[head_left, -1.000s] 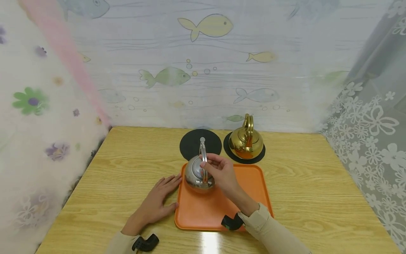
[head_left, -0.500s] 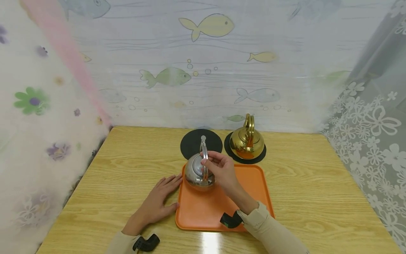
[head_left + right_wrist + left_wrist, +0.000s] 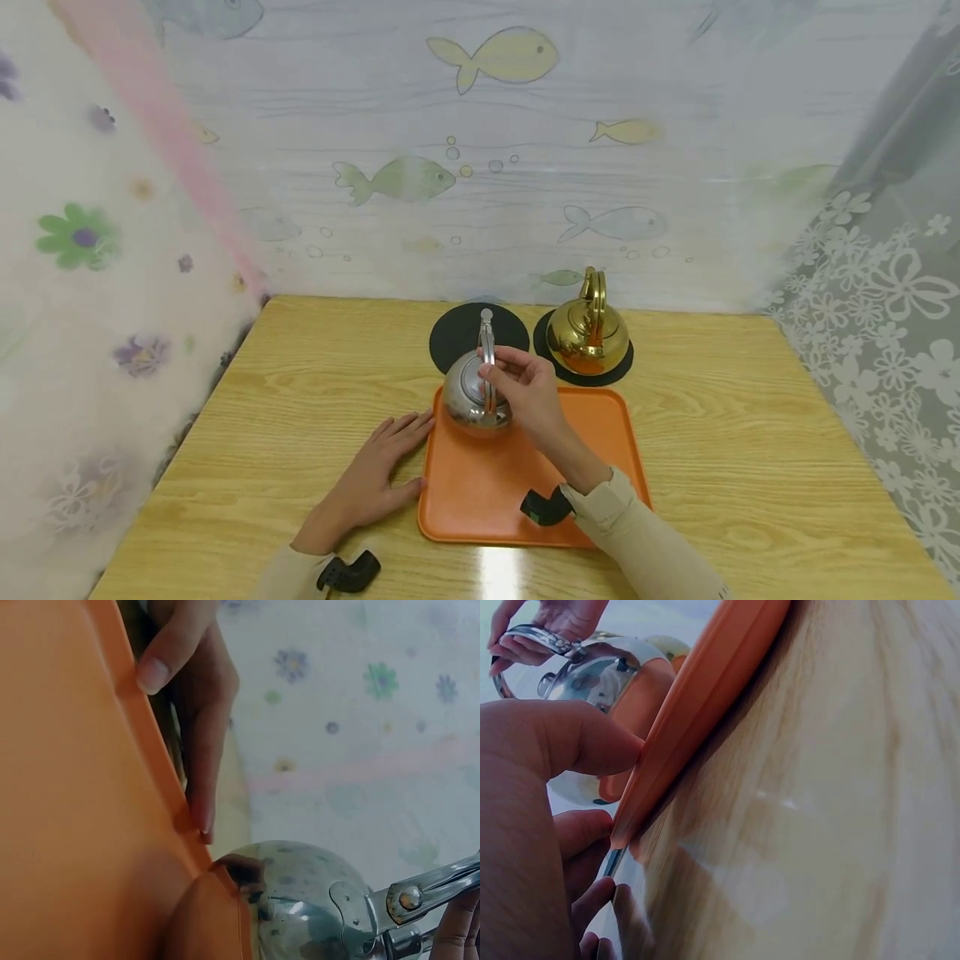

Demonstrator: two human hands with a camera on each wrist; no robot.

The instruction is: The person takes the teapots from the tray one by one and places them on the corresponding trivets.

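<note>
A silver kettle [image 3: 468, 402] hangs over the back left corner of the orange tray [image 3: 487, 508]. Its upright handle is gripped between the thumb and fingers of my right hand [image 3: 531, 392]. In the right wrist view the kettle's shiny body [image 3: 300, 900] overlaps the tray's rim and throws a shadow on the tray. My left hand [image 3: 375, 471] lies on the table with fingers extended, its fingertips and thumb against the tray's left edge. Close up in the left wrist view, the thumb touches the tray's outer wall [image 3: 697, 712]. Behind the kettle lies a round black mat [image 3: 450, 337].
A gold kettle [image 3: 588, 337] stands on a second round black mat [image 3: 626, 371] at the back right of the tray. The wooden table [image 3: 750, 467] meets a fish-patterned curtain [image 3: 405, 233] at its back edge. Black wrist mounts sit on both sleeves.
My right hand has carried the silver kettle slightly upward and back, so it now overlaps the left black mat more. The left hand and the gold kettle stay in place.
</note>
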